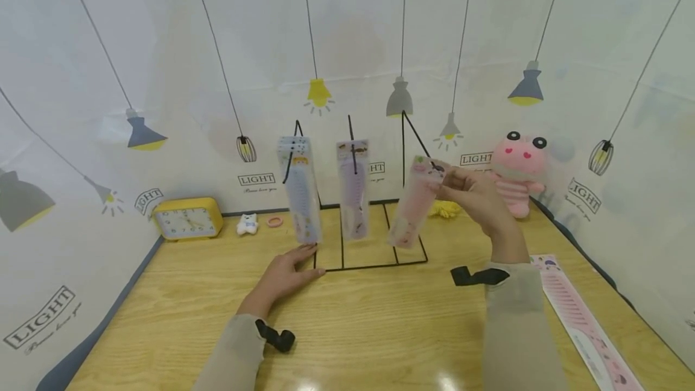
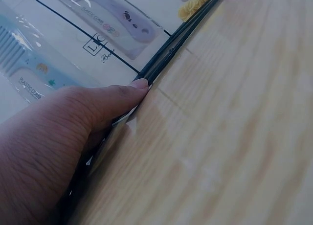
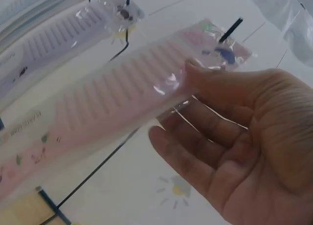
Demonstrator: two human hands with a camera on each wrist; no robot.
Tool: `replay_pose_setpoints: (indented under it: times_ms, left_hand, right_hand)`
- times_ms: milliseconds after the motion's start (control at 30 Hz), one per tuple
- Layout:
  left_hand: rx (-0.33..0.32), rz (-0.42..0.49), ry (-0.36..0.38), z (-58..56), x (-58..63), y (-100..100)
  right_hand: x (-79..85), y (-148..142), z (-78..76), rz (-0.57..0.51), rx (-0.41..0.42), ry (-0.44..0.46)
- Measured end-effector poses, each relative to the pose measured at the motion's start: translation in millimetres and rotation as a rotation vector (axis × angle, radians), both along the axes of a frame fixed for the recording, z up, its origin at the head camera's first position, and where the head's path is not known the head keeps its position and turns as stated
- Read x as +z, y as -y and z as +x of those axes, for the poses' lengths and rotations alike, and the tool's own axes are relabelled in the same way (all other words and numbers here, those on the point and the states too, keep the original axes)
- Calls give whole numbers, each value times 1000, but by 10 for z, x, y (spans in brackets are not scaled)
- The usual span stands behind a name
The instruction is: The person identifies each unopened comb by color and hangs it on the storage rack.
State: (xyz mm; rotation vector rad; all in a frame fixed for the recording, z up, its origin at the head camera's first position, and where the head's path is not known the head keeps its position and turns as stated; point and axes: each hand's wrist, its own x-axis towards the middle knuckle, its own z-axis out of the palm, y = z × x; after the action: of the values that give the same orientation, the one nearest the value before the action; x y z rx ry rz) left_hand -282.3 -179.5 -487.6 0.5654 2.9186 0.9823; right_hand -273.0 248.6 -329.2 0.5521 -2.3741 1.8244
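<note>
My right hand [image 1: 472, 198] pinches a pink comb in a clear packet [image 3: 122, 93] by its upper end, thumb in front and fingers behind. The packet hangs tilted on the right arm of a black wire rack [image 1: 374, 267]; the hook tip pokes out through its top card. A purple packaged comb [image 1: 353, 192] hangs on the middle arm, and several blue packaged combs [image 1: 301, 192] on the left one. With fingers extended, my left hand [image 1: 282, 276] rests on the front left corner of the rack's base, its thumb [image 2: 132, 88] against the wire.
Another pink packaged comb [image 1: 578, 312] lies on the table at right, beside my sleeve. Along the back are a yellow clock [image 1: 187, 219], a small white bear figure [image 1: 247, 224], a pink ring [image 1: 274, 221], a yellow fuzzy thing [image 1: 445, 209] and a pink plush toy [image 1: 518, 174].
</note>
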Motion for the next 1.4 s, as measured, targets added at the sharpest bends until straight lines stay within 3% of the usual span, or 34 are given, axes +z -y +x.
replay_pose_setpoints:
  times_ms: [133,367,433,533,667,867,1167,1400]
  left_hand:
    - [9,2,-11,-6,-7,4]
    - [5,-12,-14,-10,-21,4]
    - [3,-8,-14,-10,-14,-3]
    - [-2,-8,-12,-6,-11,-6]
    - [-4,-11,-9,-6,-12,-5]
    - [-5,-6,-20,-12,-10,-5]
    - [-13,-2,-16,-14,-21,-6]
    - [-5,8,-13,-8,-9,2]
  right_hand:
    - [-151,-62,-95,12,99,41]
    - [-440,-81,-272,-144,153,82]
    - [-493,-63,-306,-171,129,61]
    - [-536,-2,-345,-178,29,45]
    - [-528,107,-386,-185,-113,41]
    - [-479,223,-418,-199,-260,24]
    - [-388,305,-347,-217,-271,62]
    - [-468,285,-416,-181,-296,41]
